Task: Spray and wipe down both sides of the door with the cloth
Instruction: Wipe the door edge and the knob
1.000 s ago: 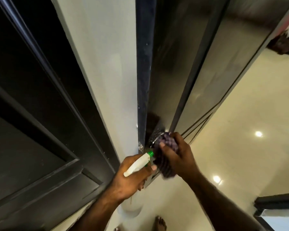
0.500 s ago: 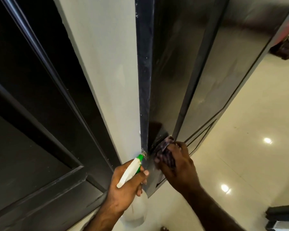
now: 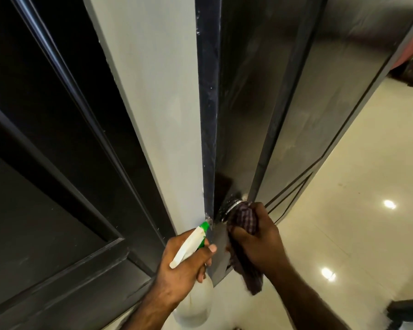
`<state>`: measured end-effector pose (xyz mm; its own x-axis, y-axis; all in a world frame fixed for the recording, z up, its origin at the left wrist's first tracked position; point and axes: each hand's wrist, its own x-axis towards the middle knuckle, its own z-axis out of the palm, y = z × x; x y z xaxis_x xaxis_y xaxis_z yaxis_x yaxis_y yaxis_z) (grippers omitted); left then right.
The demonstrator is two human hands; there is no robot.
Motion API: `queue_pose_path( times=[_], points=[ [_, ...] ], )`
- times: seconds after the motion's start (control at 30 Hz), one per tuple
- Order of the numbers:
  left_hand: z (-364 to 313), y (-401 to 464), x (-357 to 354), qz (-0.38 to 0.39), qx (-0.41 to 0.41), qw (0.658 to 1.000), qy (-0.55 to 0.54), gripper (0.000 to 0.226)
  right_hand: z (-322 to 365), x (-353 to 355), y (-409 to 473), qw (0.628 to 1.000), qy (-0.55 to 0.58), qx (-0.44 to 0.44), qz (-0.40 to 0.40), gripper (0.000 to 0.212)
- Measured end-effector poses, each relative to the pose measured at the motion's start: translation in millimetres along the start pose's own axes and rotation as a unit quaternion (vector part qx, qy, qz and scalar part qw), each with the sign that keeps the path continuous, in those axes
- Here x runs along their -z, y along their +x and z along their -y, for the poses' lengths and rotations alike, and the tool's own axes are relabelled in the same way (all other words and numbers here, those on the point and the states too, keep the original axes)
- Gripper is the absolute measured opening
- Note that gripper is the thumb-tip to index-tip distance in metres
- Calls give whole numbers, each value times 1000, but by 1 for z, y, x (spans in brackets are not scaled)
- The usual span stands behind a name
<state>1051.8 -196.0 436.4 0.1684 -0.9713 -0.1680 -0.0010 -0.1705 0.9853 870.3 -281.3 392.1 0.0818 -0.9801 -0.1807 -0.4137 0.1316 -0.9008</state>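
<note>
The glossy dark door (image 3: 253, 96) stands open edge-on ahead of me, its narrow edge running down the middle. My right hand (image 3: 260, 241) grips a dark checked cloth (image 3: 244, 219) and presses it against the round metal knob (image 3: 232, 206) on the door's right face; the cloth's tail hangs below the hand. My left hand (image 3: 184, 263) holds a white spray bottle (image 3: 196, 303) by its neck, green nozzle (image 3: 204, 226) pointing at the door's edge near the latch.
A pale wall strip (image 3: 157, 96) and a dark panelled surface (image 3: 46, 163) lie left of the door. Shiny cream floor tiles (image 3: 355, 210) spread to the right. A dark bundle (image 3: 412, 72) lies at the far right, dark furniture (image 3: 407, 313) at the bottom right.
My right hand with the cloth has shifted over the knob, the cloth's tail now hanging lower. The bottle's nozzle has moved closer to the door edge. The camera tilted slightly.
</note>
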Motion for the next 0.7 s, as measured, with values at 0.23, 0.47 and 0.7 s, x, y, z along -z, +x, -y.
queue_pose_path(
  times=[0.23,0.47,0.7],
  points=[
    [-5,8,-3,-9,20,1000,9,11,-35,2,-5,895,-316,316,-6,63],
    [-13,11,7,-9,16,1000,11,13,-4,24,-7,996,43,77,-29,74],
    [-16,11,14,-39,21,999,9,15,50,-3,4,953,206,115,-189,31]
  ],
)
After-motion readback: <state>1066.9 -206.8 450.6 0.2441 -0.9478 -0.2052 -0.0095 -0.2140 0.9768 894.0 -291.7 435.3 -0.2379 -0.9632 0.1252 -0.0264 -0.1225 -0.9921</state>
